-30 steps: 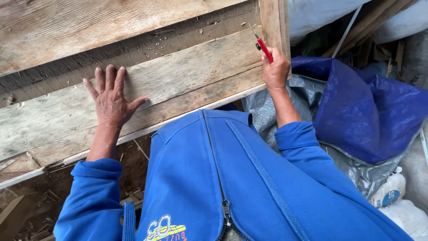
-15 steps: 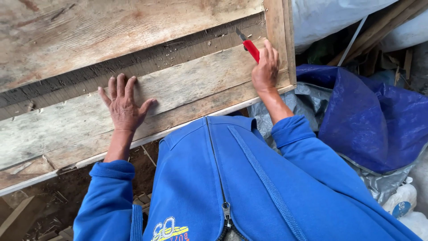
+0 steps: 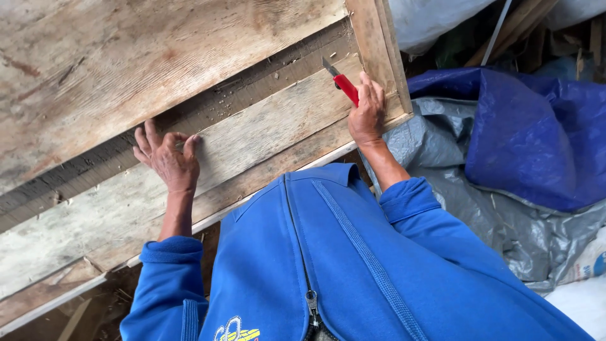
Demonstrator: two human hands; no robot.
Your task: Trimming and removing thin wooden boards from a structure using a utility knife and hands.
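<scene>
Weathered wood fills most of the view: a wide grey plank (image 3: 265, 136) with coarse, raised grain runs slantwise across the middle, and above it lies a broader, paler board (image 3: 126, 69) with brownish stains and fine streaks. Between the two runs a dark, recessed gap (image 3: 208, 113) speckled with crumbs of wood and grit. At the right end an upright wooden post (image 3: 377, 50), smoother and tan, closes off the planks.

The right hand (image 3: 367, 112) is clamped around a red-handled utility knife (image 3: 341, 82); the fingers wrap the handle and the short grey blade sticks out up and to the left, its tip just over the upper edge of the grey plank, close beside the post. The knife sits at the top of the fist, touching the palm and fingers only.

The left hand (image 3: 167, 158) is spread flat, fingers apart, pressing on the same plank well to the left of the knife, with its fingertips at the lip of the dark gap. It holds nothing.

Both arms wear a bright blue zipped jacket (image 3: 303, 265) of soft knit cloth with a stitched stripe down the chest.

To the right, crumpled sheets lie in a heap: a glossy dark blue tarpaulin (image 3: 524, 132) over a dull grey one (image 3: 499, 221), and white plastic sacking (image 3: 581, 297) at the lower corner.
</scene>
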